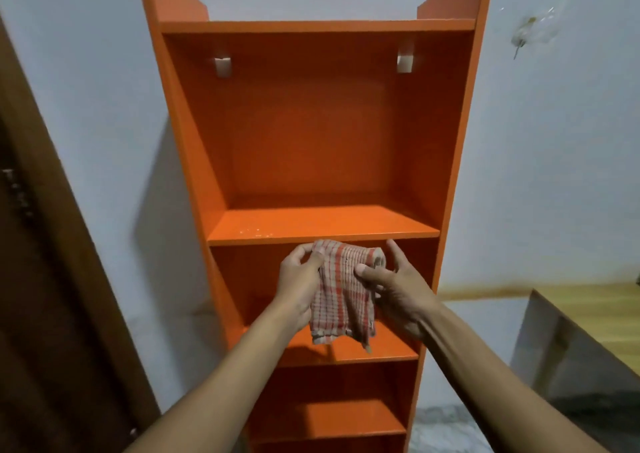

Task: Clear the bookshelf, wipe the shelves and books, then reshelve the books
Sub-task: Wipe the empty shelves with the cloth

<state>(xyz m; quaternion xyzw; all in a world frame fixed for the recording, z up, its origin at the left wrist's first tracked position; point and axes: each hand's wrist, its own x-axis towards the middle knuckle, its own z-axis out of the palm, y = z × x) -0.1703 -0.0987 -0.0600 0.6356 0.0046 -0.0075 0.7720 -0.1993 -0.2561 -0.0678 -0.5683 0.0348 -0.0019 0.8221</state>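
An orange bookshelf [311, 140] stands against the wall with nothing on any visible shelf. The upper shelf board [322, 225] carries a few pale specks near its front left. A red-and-white checked cloth [343, 293] hangs folded in front of the compartment below that board. My left hand [298, 286] pinches the cloth's left top edge. My right hand [398, 289] grips its right side, thumb on the fabric and fingers spread behind it. No books are in view.
A dark brown wooden door [52, 279] fills the left side. A cardboard box [571, 366] sits at the lower right on a wood-patterned floor [588, 307]. Two white brackets [404, 62] are fixed high on the shelf's back panel. The wall [554, 140] is pale blue.
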